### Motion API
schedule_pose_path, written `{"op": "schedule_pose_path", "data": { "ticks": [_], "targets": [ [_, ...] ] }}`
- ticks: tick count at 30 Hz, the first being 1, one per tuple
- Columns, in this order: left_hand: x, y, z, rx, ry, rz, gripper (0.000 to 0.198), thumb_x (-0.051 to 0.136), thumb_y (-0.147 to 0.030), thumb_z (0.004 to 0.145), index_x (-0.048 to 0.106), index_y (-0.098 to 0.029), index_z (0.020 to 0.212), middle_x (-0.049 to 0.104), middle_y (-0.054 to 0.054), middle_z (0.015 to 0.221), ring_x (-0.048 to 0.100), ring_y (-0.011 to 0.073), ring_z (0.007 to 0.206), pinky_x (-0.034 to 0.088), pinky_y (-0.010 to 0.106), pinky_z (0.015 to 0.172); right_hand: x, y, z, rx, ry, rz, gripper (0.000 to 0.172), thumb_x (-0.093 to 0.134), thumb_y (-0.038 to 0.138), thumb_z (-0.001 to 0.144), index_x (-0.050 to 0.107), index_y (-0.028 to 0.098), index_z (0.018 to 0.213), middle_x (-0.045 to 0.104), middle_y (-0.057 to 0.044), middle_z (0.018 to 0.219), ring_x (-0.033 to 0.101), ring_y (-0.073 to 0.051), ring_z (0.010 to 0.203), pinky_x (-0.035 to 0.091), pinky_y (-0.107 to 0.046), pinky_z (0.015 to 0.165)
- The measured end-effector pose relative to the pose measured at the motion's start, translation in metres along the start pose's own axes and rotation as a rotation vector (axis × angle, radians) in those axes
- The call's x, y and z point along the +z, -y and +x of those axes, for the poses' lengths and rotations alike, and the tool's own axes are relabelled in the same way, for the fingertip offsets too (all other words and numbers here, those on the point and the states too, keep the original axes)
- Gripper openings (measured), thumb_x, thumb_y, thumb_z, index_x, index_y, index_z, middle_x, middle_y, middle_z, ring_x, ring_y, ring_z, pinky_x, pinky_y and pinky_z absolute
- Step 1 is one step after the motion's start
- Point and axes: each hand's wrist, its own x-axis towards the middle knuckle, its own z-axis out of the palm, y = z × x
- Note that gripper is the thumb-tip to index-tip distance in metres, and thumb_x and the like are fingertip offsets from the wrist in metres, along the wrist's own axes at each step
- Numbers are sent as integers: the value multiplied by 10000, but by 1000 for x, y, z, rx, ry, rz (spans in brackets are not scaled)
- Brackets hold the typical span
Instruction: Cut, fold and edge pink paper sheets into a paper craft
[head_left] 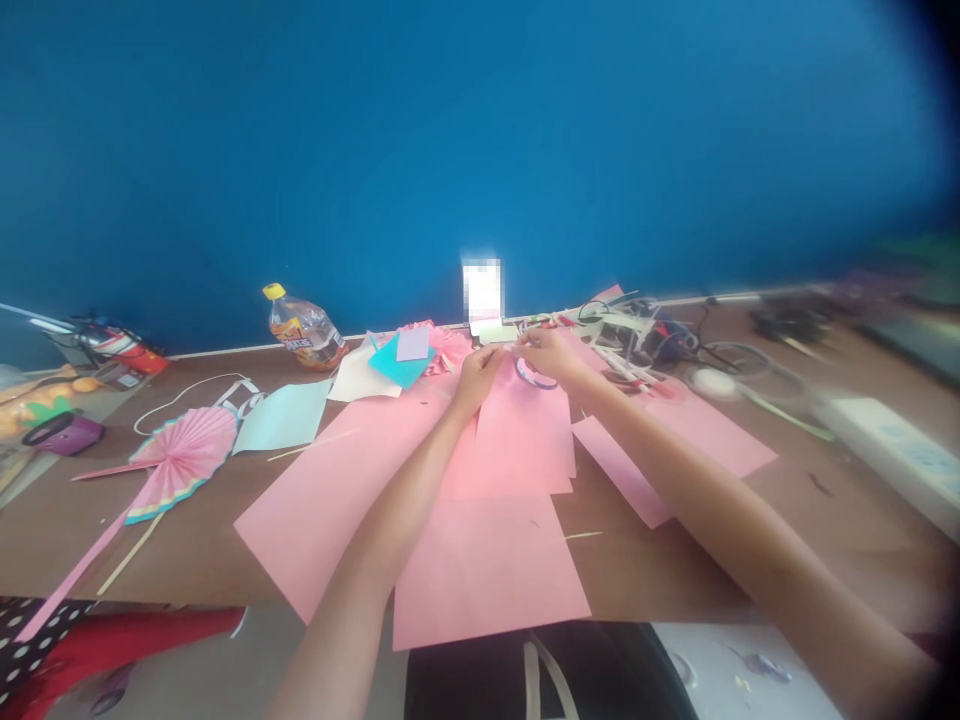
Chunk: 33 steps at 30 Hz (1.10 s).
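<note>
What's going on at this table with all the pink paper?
A person's left hand and right hand are close together at the far end of a pink sheet. A ring-shaped thing is right by the right hand; the blur hides whether it is held. More pink sheets lie spread on the brown table. To the left lies a pleated pink fan, and a yellow-capped bottle is near the blue wall.

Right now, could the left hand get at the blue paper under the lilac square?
Probably yes: the blue paper lies just left of the left hand, and nothing tall seems to stand between. Its grip may need to leave the pink paper first.
</note>
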Motion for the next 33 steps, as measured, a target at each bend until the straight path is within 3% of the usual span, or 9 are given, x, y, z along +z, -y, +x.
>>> {"op": "schedule_pose_path", "data": {
  "ticks": [13, 24, 33],
  "targets": [
    [0, -1, -1, -8, -3, 12, 349, 468, -429, 882, 676, -165, 977, 662, 50, 919, 551, 159, 851, 402, 258, 767, 0, 3, -3, 10, 7, -22, 129, 612, 269, 769, 523, 188, 721, 484, 38, 470, 408, -86, 442, 280, -204, 450],
    [1, -7, -2, -16, -8, 55, 326, 475, -433, 877, 651, -159, 860, 636, 28, 826, 531, 143, 780, 391, 242, 710, 1, -3, 2, -6, -1, -47, 124, 598, 264, 762, 514, 190, 708, 489, 41, 453, 404, -81, 422, 282, -202, 437],
    [1, -7, -1, -10, -12, 23, 310, 513, -430, 857, 661, -162, 903, 666, 56, 909, 570, 159, 858, 417, 261, 776, 2, 2, -1, 24, 15, -57, 106, 576, 257, 774, 516, 188, 720, 480, 41, 448, 381, -78, 396, 270, -202, 413]
  ]
}}
